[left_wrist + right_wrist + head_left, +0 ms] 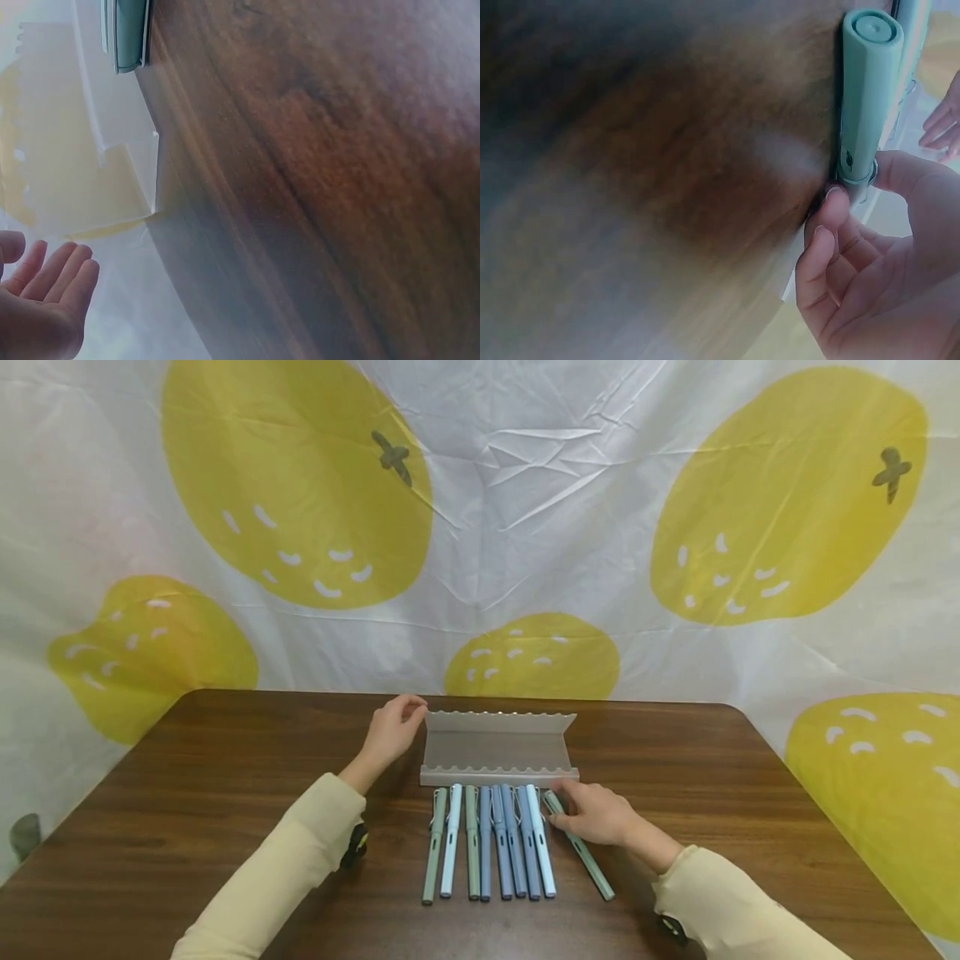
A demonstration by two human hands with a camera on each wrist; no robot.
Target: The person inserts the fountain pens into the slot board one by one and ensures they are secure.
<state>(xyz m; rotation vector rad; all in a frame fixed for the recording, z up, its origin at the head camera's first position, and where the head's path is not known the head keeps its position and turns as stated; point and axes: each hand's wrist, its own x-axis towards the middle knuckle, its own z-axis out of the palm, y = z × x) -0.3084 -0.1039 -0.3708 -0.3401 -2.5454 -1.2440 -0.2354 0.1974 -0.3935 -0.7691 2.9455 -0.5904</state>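
My right hand [600, 814] pinches the capped end of a green pen [592, 867] between thumb and fingertips. This pen slants on the table, its far end toward the tray; in the right wrist view its barrel [868, 97] points up past the fingers. My left hand [392, 728] is beside the back left corner of a clear plastic pen tray [495, 748] with scalloped edges. Its fingers [79, 281] are loosely extended and hold nothing. In front of the tray lies a row of several capped pens: green [432, 860], pale blue [451, 852] and darker blue [501, 852].
The dark wooden table [262, 760] has its back edge just behind the tray. A white cloth [525, 568] printed with yellow fruit hangs behind it. The pale blue pen [543, 852] at the row's right end lies close to the pinched green one.
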